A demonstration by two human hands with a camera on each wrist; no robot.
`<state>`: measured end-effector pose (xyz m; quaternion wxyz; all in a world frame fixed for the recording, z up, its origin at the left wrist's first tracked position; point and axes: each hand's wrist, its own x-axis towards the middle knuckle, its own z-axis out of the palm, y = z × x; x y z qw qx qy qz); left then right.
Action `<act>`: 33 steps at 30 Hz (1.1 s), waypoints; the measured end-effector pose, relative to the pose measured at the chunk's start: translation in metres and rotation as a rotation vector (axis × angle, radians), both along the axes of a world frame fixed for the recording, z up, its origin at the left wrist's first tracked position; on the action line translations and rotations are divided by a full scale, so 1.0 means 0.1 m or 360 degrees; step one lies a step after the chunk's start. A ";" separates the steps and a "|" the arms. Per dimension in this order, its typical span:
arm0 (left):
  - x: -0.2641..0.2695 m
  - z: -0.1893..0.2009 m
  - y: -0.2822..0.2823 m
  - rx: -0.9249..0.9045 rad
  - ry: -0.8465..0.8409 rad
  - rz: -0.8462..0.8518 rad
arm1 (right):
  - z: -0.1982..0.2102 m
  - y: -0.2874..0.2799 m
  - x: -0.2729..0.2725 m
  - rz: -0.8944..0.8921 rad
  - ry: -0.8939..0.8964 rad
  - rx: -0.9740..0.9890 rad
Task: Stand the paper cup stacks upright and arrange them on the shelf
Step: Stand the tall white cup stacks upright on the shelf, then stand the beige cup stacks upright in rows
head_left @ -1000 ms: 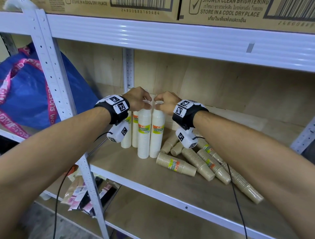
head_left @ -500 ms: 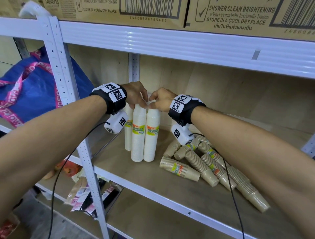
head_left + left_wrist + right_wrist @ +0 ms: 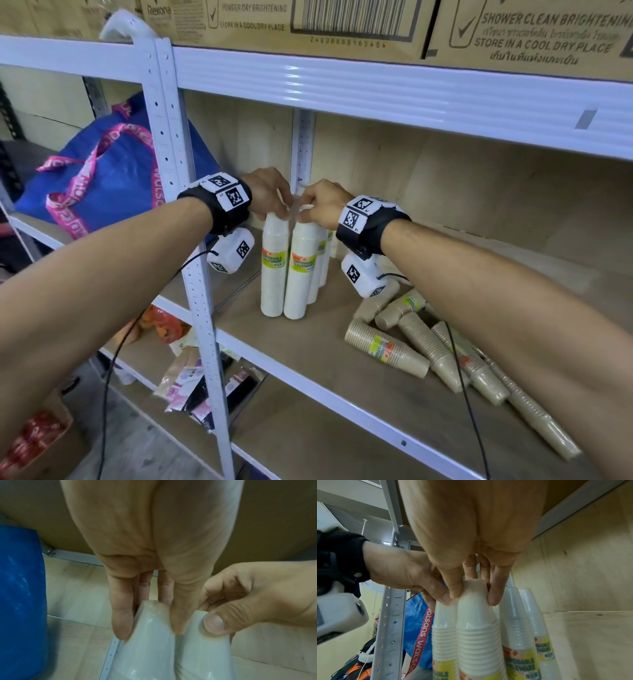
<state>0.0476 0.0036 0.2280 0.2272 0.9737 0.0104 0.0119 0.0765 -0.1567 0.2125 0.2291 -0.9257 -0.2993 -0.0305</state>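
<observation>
Four white paper cup stacks stand upright at the left of the wooden shelf (image 3: 318, 346). My left hand (image 3: 279, 213) pinches the top of the front left stack (image 3: 273, 274), also seen in the left wrist view as the hand (image 3: 147, 623) on the stack (image 3: 149, 649). My right hand (image 3: 306, 214) pinches the top of the front right stack (image 3: 301, 274); the right wrist view shows this hand (image 3: 473, 597) on its stack (image 3: 477, 628). Two more white stacks (image 3: 517, 622) stand behind. Several brown cup stacks (image 3: 387, 349) lie on their sides to the right.
A white metal upright (image 3: 195, 274) stands just left of the white stacks. A blue bag (image 3: 113, 178) sits on the neighbouring shelf. Cardboard boxes (image 3: 342, 24) rest on the shelf above. Bare board lies behind the brown stacks at the right (image 3: 513, 267).
Both hands keep their hold on the tops of the two front white stacks, which have shifted slightly left, nearer the upright. My view has swung a little to the left.
</observation>
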 end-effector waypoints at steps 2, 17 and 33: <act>0.00 -0.05 0.03 -0.0015 -0.0011 0.0014 | -0.03 0.03 0.00 -0.0007 -0.0003 -0.0008; -0.01 0.16 -0.01 0.0034 -0.0121 -0.0056 | 0.05 -0.03 0.01 -0.0023 0.0014 0.0095; 0.24 0.28 -0.99 0.0013 -0.0209 -0.0469 | -0.13 -1.10 0.09 -0.0472 0.0095 0.0101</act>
